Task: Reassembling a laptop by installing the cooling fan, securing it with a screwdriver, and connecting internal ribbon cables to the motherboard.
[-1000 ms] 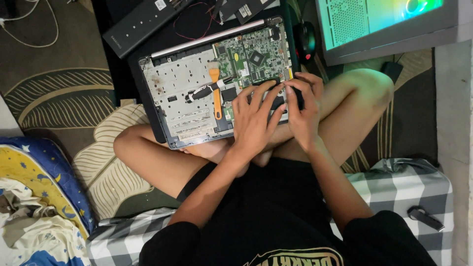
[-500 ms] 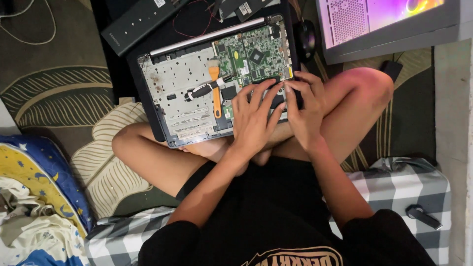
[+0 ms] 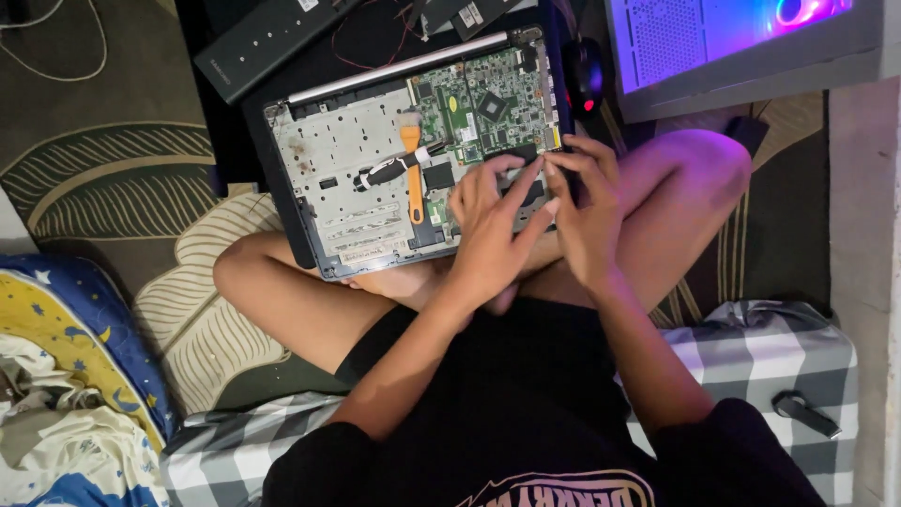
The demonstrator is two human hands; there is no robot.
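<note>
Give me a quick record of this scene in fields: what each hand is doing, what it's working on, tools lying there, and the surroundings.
work piece: opened laptop, circuit board exposed, resting on the person's crossed legs
left hand: left hand spread flat on the laptop's lower right part
right hand: right hand, fingertips pressing at the laptop's right edge
tools: orange pry tool and black-handled tool lying on the laptop
surroundings: glowing computer case upper right, leaf-patterned rug, checked cloth

Leaf-patterned rug [image 3: 113,178] on floor, black mat [image 3: 235,122], opened laptop chassis [image 3: 357,178], checked cushion [image 3: 751,357], black keyboard [image 3: 267,38]
</note>
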